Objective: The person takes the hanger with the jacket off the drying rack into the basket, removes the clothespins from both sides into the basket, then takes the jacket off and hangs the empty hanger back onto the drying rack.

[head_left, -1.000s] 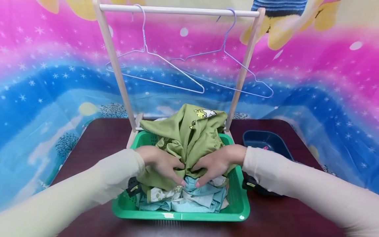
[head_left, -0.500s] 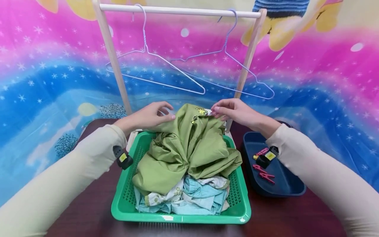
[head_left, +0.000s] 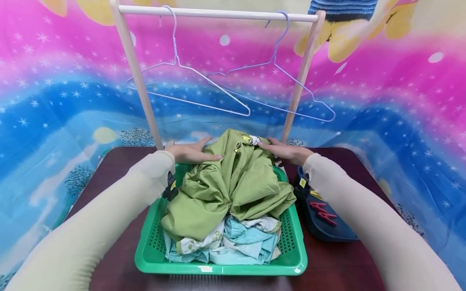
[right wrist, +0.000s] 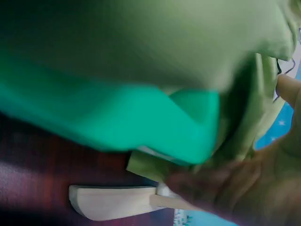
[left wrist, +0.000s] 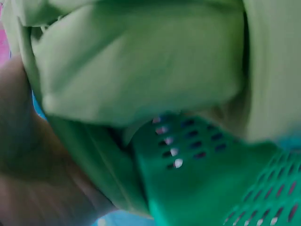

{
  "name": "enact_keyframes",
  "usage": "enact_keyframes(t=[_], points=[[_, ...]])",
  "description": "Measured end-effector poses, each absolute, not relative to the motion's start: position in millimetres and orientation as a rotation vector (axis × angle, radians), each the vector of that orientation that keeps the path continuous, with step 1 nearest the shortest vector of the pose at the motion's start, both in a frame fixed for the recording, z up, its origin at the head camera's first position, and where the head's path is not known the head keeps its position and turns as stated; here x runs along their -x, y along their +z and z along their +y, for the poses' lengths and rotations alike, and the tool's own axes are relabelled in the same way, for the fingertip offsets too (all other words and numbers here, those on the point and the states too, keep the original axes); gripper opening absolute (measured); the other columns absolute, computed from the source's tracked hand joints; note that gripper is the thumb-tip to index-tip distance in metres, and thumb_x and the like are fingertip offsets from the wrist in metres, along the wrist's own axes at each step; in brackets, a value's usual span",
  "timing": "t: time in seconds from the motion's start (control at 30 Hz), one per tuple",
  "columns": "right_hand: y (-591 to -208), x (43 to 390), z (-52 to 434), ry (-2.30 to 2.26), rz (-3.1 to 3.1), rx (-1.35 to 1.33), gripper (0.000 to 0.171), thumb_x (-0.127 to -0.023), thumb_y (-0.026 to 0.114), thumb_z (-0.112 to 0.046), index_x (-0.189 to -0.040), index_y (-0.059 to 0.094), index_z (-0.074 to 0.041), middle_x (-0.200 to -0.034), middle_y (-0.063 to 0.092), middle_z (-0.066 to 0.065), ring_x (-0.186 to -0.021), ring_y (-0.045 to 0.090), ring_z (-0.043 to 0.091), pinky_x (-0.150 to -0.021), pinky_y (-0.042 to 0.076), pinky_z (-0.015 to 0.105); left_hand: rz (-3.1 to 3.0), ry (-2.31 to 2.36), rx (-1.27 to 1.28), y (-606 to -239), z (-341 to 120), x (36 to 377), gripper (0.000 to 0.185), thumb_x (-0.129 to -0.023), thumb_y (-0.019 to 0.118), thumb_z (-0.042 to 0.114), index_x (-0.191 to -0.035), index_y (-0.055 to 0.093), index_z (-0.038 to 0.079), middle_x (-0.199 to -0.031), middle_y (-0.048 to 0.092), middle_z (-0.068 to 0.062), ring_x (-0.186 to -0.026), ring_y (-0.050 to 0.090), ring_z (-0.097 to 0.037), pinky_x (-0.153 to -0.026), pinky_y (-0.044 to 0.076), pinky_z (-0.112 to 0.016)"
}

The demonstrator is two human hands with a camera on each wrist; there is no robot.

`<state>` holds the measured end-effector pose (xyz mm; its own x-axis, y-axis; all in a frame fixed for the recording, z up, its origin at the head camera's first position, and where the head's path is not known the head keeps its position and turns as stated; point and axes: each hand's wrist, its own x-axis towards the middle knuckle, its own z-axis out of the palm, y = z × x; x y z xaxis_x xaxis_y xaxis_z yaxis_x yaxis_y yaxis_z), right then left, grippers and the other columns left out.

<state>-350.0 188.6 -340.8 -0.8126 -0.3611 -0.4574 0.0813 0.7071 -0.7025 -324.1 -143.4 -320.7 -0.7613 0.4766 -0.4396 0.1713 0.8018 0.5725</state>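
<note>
My left hand lies on the far left edge of the crumpled olive-green cotton garment, fingers stretched out nearly flat along the cloth with the thumb raised behind, so it rests open on the fabric rather than clutching it. My right hand is at the far right edge of the same garment, just beside the small yellow-and-white cartoon print; its fingers bend down into the fabric, but I cannot tell whether they actually pinch it. The garment sits heaped between my two hands and spills toward me, lying on top of a pile of pale blue and cream patterned clothes in the bright green perforated plastic laundry basket.

The basket stands on a dark reddish-brown wooden table. Behind it rises a light wooden clothes rack with a white top bar, and two pale lilac wire hangers hang from the bar. To the right of the basket, near my right sleeve, is a dark navy plastic tray holding red plastic clothes pegs.

The left wrist view is a blur of green cloth over the basket's holed wall; the right wrist view shows cloth draped over the basket's rim.
</note>
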Motion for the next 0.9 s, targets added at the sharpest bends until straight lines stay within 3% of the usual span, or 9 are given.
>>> enact_keyframes(t=[0.17,0.2,0.27,0.33,0.4,0.5,0.67,0.77,0.9], points=[[-353,354,184,-1.115,2.227,0.247,0.085,-0.107,0.04,-0.051,-0.162,-0.015,-0.018,-0.17,-0.018,0.012,-0.157,0.007,0.042,-0.124,0.022,0.059,2.365,0.736,-0.502,-327,-136,325,0.087,-0.103,0.047,0.052,-0.164,0.0,0.012,-0.171,0.001,-0.016,-0.158,0.003,-0.039,-0.126,0.008,-0.059],[-354,353,183,-1.135,2.243,0.259,0.085,-0.107,0.044,-0.048,-0.162,-0.012,-0.015,-0.17,0.004,0.019,-0.152,0.027,0.042,-0.121,0.031,0.057,2.375,0.749,-0.499,-329,-136,326,0.084,-0.104,0.048,0.048,-0.164,0.004,0.01,-0.171,0.005,-0.017,-0.158,0.006,-0.039,-0.127,0.009,-0.057],[-353,351,181,-1.162,2.294,0.289,0.083,-0.106,0.051,-0.039,-0.163,0.0,-0.009,-0.168,0.015,0.02,-0.15,0.031,0.04,-0.12,0.033,0.056,2.393,0.805,-0.502,-331,-134,327,0.078,-0.104,0.052,0.039,-0.163,0.012,0.008,-0.17,0.013,-0.018,-0.157,0.014,-0.04,-0.127,0.014,-0.056],[-350,349,177,-1.179,2.364,0.315,0.068,-0.103,0.058,-0.032,-0.157,0.029,-0.002,-0.15,0.045,0.021,-0.139,0.046,0.037,-0.118,0.037,0.053,2.42,0.886,-0.516,-334,-133,329,0.07,-0.103,0.055,0.027,-0.161,0.022,0.006,-0.167,0.023,-0.02,-0.154,0.024,-0.04,-0.126,0.02,-0.054],[-347,347,173,-1.23,2.398,0.332,0.038,-0.101,0.061,-0.024,-0.13,0.054,0.0,-0.105,0.063,0.012,-0.104,0.062,0.029,-0.105,0.049,0.047,2.451,0.977,-0.523,-335,-131,330,0.062,-0.1,0.058,0.016,-0.156,0.033,0.005,-0.162,0.033,-0.021,-0.15,0.032,-0.039,-0.124,0.026,-0.053],[-339,343,169,-1.346,2.378,0.351,0.014,-0.1,0.062,-0.014,-0.107,0.058,-0.003,-0.084,0.06,0.001,-0.083,0.063,0.015,-0.089,0.056,0.034,2.522,1.091,-0.545,-333,-130,328,0.055,-0.096,0.057,0.001,-0.149,0.043,0.002,-0.151,0.046,-0.023,-0.142,0.043,-0.039,-0.12,0.035,-0.051],[-324,329,168,-1.472,2.383,0.437,0.031,-0.1,0.058,-0.007,-0.131,0.06,-0.002,-0.11,0.067,0.002,-0.081,0.065,0.008,-0.077,0.057,0.027,2.638,1.173,-0.658,-320,-130,319,0.06,-0.09,0.053,-0.011,-0.148,0.048,0.005,-0.149,0.051,-0.018,-0.142,0.045,-0.035,-0.117,0.04,-0.05],[-315,316,169,-1.44,2.461,0.541,0.034,-0.099,0.055,-0.004,-0.132,0.062,-0.004,-0.101,0.063,0.005,-0.069,0.056,0.006,-0.069,0.051,0.024,2.709,1.146,-0.691,-310,-128,308,0.069,-0.088,0.055,-0.011,-0.153,0.04,0.008,-0.159,0.041,-0.016,-0.146,0.04,-0.034,-0.12,0.034,-0.051],[-306,293,169,-1.273,2.647,0.745,0.033,-0.097,0.048,-0.002,-0.123,0.069,-0.001,-0.094,0.059,0.014,-0.07,0.047,0.015,-0.066,0.042,0.028,2.687,1.11,-0.74,-300,-127,287,0.09,-0.087,0.055,-0.014,-0.161,0.022,0.027,-0.165,0.029,-0.014,-0.1,0.065,-0.033,-0.088,0.058,-0.048]])
